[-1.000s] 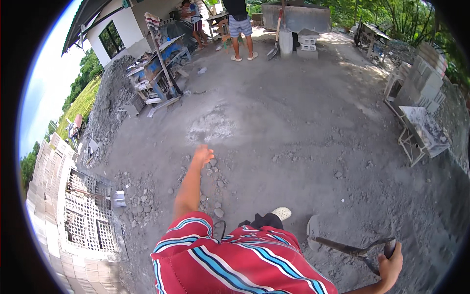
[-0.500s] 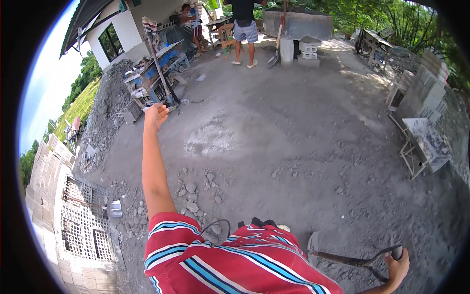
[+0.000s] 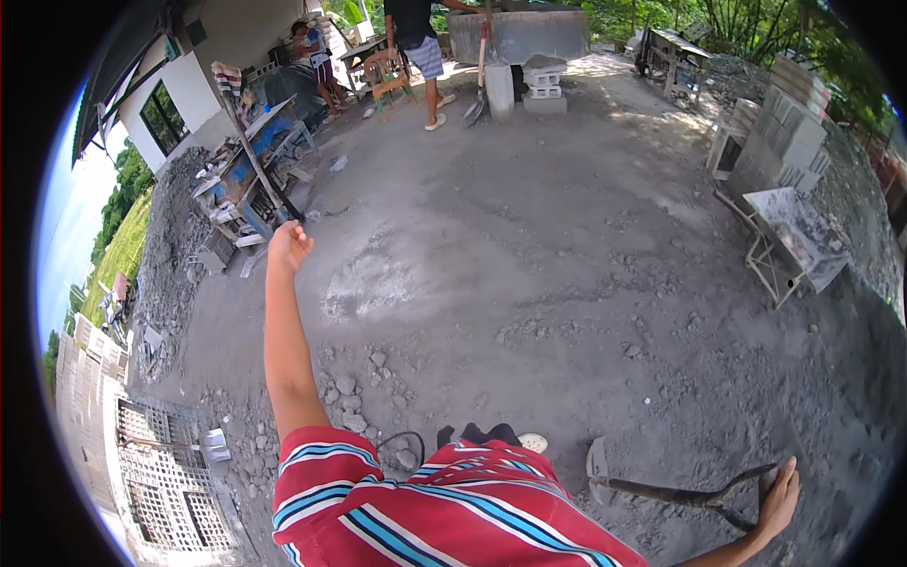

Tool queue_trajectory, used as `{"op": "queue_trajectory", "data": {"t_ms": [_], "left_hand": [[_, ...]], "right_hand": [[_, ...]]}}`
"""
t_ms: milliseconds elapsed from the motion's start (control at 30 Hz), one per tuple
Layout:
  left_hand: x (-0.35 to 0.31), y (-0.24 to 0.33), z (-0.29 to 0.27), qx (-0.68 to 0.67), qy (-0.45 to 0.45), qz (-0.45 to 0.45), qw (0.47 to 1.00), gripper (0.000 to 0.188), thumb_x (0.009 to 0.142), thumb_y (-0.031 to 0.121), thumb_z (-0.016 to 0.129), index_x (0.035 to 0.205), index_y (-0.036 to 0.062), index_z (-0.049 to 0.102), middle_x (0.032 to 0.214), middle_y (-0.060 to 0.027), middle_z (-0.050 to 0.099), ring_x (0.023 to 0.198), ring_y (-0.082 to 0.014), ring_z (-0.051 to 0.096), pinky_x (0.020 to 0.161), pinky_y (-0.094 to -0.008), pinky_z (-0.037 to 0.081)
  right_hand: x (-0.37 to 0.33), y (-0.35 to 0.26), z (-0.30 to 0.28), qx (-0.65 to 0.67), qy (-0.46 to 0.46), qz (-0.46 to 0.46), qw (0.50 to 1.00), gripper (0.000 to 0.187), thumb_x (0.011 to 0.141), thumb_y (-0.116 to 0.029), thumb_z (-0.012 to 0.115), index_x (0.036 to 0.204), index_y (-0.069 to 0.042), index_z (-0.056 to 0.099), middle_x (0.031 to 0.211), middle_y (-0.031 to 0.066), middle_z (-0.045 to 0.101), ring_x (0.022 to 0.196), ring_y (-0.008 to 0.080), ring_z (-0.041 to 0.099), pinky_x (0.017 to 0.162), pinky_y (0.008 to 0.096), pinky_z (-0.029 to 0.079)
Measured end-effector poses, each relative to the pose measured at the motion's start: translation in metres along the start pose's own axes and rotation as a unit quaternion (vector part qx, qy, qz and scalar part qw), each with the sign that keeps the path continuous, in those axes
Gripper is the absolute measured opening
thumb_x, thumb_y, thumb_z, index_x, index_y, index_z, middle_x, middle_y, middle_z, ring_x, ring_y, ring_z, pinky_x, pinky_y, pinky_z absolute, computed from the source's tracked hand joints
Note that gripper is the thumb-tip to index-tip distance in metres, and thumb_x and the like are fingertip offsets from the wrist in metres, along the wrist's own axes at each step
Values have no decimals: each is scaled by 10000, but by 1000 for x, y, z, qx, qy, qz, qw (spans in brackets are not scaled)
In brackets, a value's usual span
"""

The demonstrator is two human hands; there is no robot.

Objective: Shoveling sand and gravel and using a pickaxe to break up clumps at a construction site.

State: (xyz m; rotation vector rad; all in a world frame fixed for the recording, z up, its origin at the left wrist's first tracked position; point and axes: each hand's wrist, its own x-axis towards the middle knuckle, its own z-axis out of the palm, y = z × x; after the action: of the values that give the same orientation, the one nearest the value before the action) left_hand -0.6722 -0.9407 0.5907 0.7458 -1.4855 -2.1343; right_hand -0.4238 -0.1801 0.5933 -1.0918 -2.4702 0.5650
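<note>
My left hand is stretched out ahead on a long bare arm, its fingers loosely bent and nothing in them. At the lower right, my right hand is on the forked grip of a shovel, its fingers lying along the outer side of the handle. The shovel's dark shaft runs leftward to a greyish blade beside my foot, over grey dirt. How far the fingers wrap the grip is partly hidden.
Rubble stones lie left of my feet. A second shovel rests by lattice blocks. A cluttered bench stands far left, a tilted metal-legged stand at right. Two people are at the back, near a grey trough.
The view has swung rightward and the surroundings shift left. My left hand's fingers have curled more. My right hand's fingers have straightened along the shovel's grip.
</note>
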Motion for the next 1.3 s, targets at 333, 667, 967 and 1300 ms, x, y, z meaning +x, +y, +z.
{"op": "queue_trajectory", "data": {"t_ms": [333, 667, 967, 1300], "left_hand": [[-39, -81, -3, 118, -3, -140, 983, 57, 731, 133, 455, 690, 100, 434, 523, 16, 427, 316, -61, 253, 473, -270, 394], [-140, -254, -53, 294, -75, -315, 899, 444, 781, 28, 285, 1217, 46, 202, 1104, -192, 399, 754, -238, 549, 644, -345, 448], [-108, -73, 2, 202, 83, 77, 973, 590, 718, 11, 276, 1247, 61, 21, 1198, -184, 316, 985, -273, 443, 774, -384, 345], [-101, 25, 152, 233, -217, 90, 944, 650, 762, 175, 426, 1252, 60, 15, 966, -143, 528, 798, -248, 552, 809, -380, 354]], "right_hand": [[12, 1, -10, -84, -29, 61, 994, 496, 782, -470, 329, 858, -22, 526, 772, 164, 525, 724, 317, 485, 647, 354, 360], [3, -7, -5, -144, 4, 56, 988, 492, 780, -489, 312, 910, -73, 539, 799, 131, 543, 745, 298, 497, 641, 347, 369], [12, 24, -8, -90, -18, 14, 996, 518, 779, -495, 314, 921, -46, 532, 784, 139, 545, 725, 309, 489, 631, 348, 366], [-15, -24, -9, -153, 9, 54, 987, 501, 775, -492, 299, 887, -76, 554, 808, 140, 555, 766, 313, 508, 642, 374, 379]]}}
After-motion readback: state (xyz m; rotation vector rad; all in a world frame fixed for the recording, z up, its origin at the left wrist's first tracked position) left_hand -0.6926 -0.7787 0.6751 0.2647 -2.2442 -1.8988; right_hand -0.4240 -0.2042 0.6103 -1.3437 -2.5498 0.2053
